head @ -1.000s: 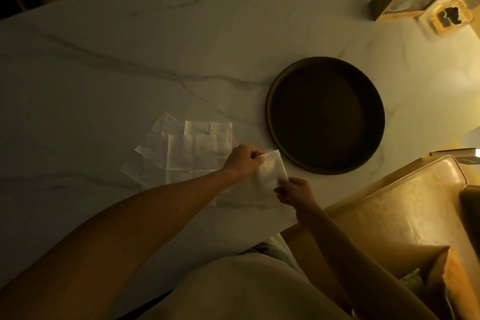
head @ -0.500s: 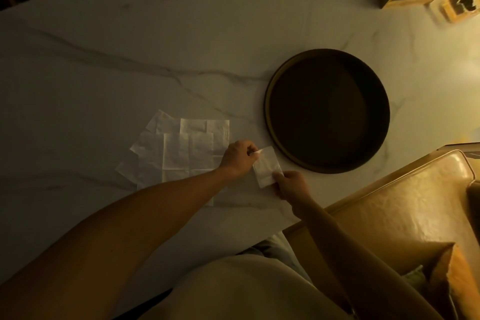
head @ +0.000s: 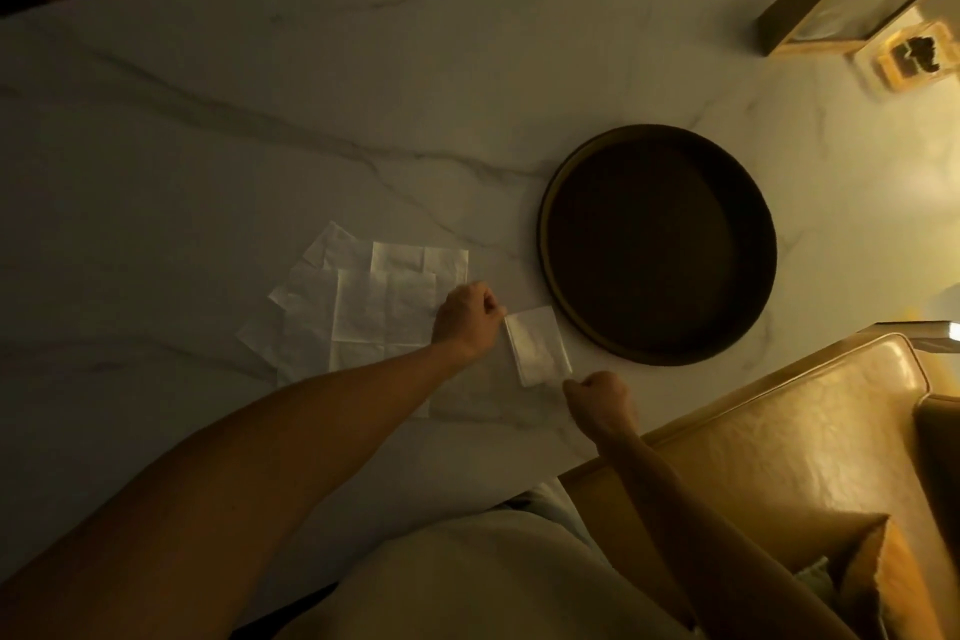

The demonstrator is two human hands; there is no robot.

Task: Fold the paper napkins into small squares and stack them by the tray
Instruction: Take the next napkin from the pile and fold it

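We have one folded napkin (head: 537, 351) lying flat on the worktop (head: 260, 120), just left of the dark round tray's (head: 545, 244) lower rim and not quite touching it. Its long axis runs from upper left to lower right in the frame, so it reads as an oblong, not yet a small square.

Our left hand (head: 467, 320) sits at the napkin's upper left corner, fingers curled down on that edge; the grip there looks like a pinch or a press on the paper, though the fingertips are hidden under the knuckles. Our right hand (head: 600, 395) is a closed fist just below the napkin's lower right corner, apart from it by a sliver and holding nothing we can make out.

So the two hands bracket the napkin along its long axis. We judge the next fold should go across that axis, bringing the lower right end up toward the left hand, and the right hand is placed to lift that end.

The unfolded napkins (head: 374, 307) lie overlapped at mid-left of the frame, just beyond our left hand, waiting their turn.
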